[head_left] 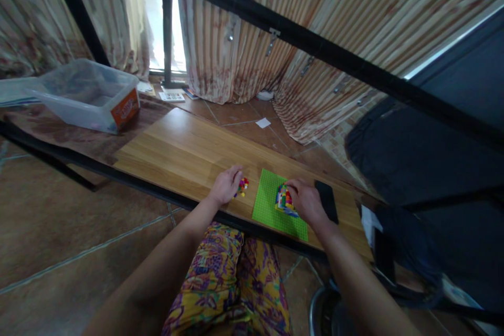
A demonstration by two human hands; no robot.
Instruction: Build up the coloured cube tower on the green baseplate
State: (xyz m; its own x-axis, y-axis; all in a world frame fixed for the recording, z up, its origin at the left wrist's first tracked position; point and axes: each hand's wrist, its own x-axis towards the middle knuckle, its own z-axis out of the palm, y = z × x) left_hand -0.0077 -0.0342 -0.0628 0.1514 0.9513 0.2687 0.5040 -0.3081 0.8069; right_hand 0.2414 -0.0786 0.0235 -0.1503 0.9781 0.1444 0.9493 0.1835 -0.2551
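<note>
Two bare hands reach over a wood-grain worktop (177, 142), taking 12 o'clock as straight away from the person. The multicoloured toy-brick build (283, 201), with red, white, green, yellow and blue showing, sits near the middle of a green studded baseplate (262, 205). It lies at 9 o'clock from the right hand (305, 199), just beside the palm, and between 3 and 4 o'clock from the left hand (227, 185), with a bare strip of plate between.

The right hand bends over the build, its fingertips meeting the upper edge; whether they grasp a single brick or only press, I cannot tell. The left hand is loosely curled, palm down, beside a small pile of loose bricks (243, 187) at its 3 o'clock; its fingers partly cover the pile, and I cannot tell whether one is pinched.

At 3 o'clock from the right hand lies a flat black rectangular object (327, 200). A clear plastic bin (86, 102) with an orange label stands at 10 o'clock from the left hand, well apart. A white paper piece (263, 123) lies on the tiled floor (122, 252) at its 1 o'clock.
</note>
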